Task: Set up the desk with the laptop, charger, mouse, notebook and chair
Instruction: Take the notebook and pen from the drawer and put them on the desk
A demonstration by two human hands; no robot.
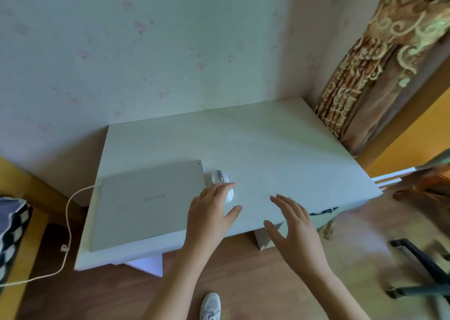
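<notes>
Our white table (267, 144) stands against the wall. The closed laptop (146, 203) lies on its left part. Our right hand (294, 222) hovers spread over the front edge, holding nothing. Our left hand (209, 212) rests relaxed fingers on the mouse (222, 181), just beside the laptop. The charger cable (69, 222) drops to the floor.

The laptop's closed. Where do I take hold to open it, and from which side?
Grip the laptop at the middle of its near edge, from the person's side. The logo reads upside down from here and the charger cable enters at the far left corner, so the hinge is probably along the far edge.
</notes>
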